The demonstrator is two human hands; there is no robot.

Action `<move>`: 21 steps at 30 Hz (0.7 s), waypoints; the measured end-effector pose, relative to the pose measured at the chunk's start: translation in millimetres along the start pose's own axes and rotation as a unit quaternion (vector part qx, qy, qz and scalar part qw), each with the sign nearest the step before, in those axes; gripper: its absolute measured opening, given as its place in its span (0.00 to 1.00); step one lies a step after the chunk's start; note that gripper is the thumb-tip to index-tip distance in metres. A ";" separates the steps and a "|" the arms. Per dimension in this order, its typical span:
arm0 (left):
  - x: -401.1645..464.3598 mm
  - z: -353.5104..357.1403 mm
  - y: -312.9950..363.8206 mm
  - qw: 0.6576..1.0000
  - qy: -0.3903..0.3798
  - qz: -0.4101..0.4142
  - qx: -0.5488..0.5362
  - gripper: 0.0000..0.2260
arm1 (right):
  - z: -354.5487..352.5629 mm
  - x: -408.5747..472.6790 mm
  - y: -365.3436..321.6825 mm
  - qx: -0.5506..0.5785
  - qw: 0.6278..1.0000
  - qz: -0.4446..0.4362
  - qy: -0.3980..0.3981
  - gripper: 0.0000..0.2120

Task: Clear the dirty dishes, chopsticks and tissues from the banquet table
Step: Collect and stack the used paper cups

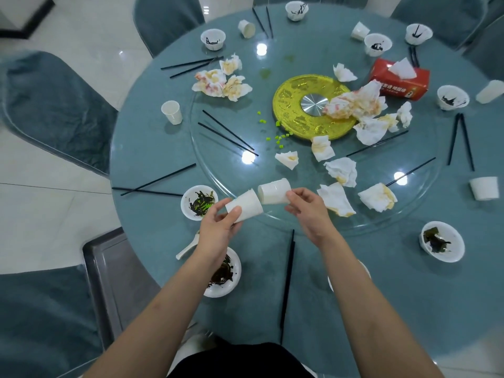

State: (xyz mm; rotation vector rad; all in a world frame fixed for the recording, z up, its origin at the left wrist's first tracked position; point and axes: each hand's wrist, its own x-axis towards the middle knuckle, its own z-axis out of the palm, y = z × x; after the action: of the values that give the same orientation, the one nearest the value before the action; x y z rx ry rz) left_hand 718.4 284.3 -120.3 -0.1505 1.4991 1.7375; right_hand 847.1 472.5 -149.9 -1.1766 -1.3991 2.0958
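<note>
My left hand (218, 227) grips a white paper cup (246, 205) on its side, mouth pointing right. My right hand (305, 205) holds a second white cup (272, 190), its base just at the first cup's mouth. Both cups hang above the near edge of the glass turntable (381, 222). Dirty white bowls lie near me: one (191, 203) left of my left hand, one (226, 274) partly under my left forearm, one (441, 241) at the right. Black chopsticks (287, 279) lie between my arms. Stained tissues (336, 199) are scattered right of my right hand.
The round teal table (409, 296) holds more cups, bowls, chopsticks and crumpled tissues around a gold centre disc (289, 105). A red tissue box (398, 80) stands at the back right. A metal cart (109, 268) is at my left. Covered chairs ring the table.
</note>
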 end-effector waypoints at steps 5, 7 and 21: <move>-17.8 -12.4 -2.2 1.000 0.002 0.012 0.007 0.16 | 19.7 -21.9 1.2 0.003 0.998 0.013 -0.069 0.05; -26.5 -20.2 -1.7 1.000 0.004 0.019 0.009 0.16 | 31.6 -28.9 3.5 -0.002 0.995 0.016 -0.094 0.05; -121.4 -147.2 25.4 0.992 0.068 0.095 -0.051 0.20 | 167.8 -121.0 25.2 -0.026 0.968 0.018 -0.250 0.23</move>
State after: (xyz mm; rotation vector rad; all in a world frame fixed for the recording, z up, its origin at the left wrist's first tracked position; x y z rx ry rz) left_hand 722.8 97.6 -73.6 -0.1866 1.5645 1.9927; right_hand 788.7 281.1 -91.5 -0.7142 -1.6569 2.5096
